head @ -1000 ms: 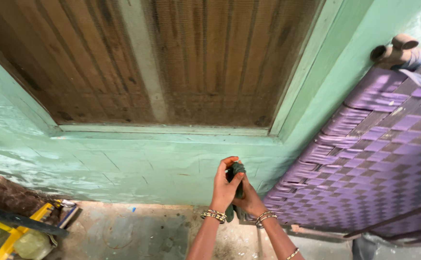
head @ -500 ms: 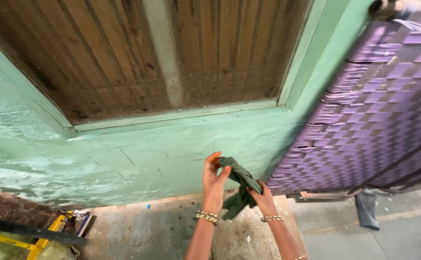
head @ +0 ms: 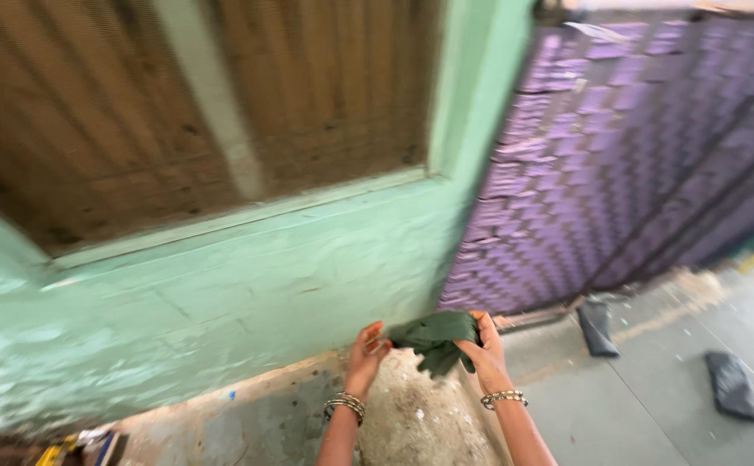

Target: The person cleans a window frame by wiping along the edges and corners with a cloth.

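A dark green cloth [head: 433,336] stretches between my two hands low in the head view, in front of a pale green wall. My left hand [head: 366,354] pinches its left end with the fingertips. My right hand [head: 485,349] grips the bunched right part, and a fold hangs below it. Both wrists wear bangles. The picture is blurred by motion.
A brown mesh-covered window [head: 179,103] with a pale green frame fills the upper left. A purple woven cot [head: 618,155] leans upright against the wall on the right. Two dark objects [head: 597,328] lie on the grey floor. A yellow object [head: 58,450] sits at the bottom left.
My hands have drawn apart and spread the cloth sideways. The view has swung to the right, showing more of the cot and floor.
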